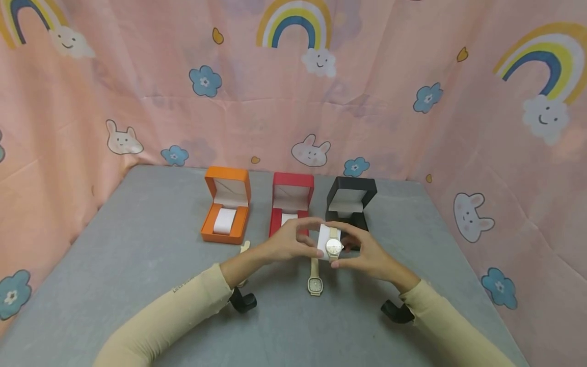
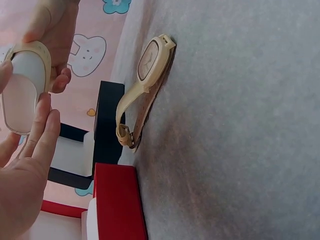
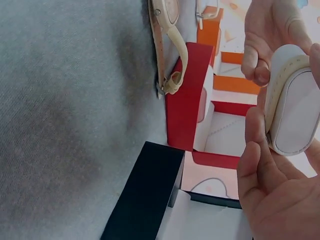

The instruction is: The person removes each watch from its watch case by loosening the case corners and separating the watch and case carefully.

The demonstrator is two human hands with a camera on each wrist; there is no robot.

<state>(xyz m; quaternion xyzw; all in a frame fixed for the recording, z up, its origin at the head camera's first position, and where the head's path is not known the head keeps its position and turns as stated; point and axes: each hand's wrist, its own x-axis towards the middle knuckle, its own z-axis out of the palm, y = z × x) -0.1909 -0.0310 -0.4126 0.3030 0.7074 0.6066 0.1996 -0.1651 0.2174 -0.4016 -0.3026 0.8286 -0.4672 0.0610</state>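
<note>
Both hands meet above the table in front of the black box. Between them is a white cushion (image 1: 323, 240) with a cream round-faced watch (image 1: 334, 247) wrapped round it. My left hand (image 1: 306, 235) pinches the cushion's left side. My right hand (image 1: 349, 251) grips its right side. In the left wrist view the cushion (image 2: 22, 95) shows with the strap (image 2: 44, 60) over its end. From the right wrist, the cushion (image 3: 295, 112) sits between my right fingers (image 3: 257, 165) and the left hand (image 3: 265, 40).
A second cream watch (image 1: 315, 279) with a square face lies flat on the grey table (image 1: 137, 255) below the hands. Part of a third watch (image 1: 245, 246) shows by my left wrist. Behind stand open orange (image 1: 227, 211), red (image 1: 292, 200) and black (image 1: 350, 200) boxes.
</note>
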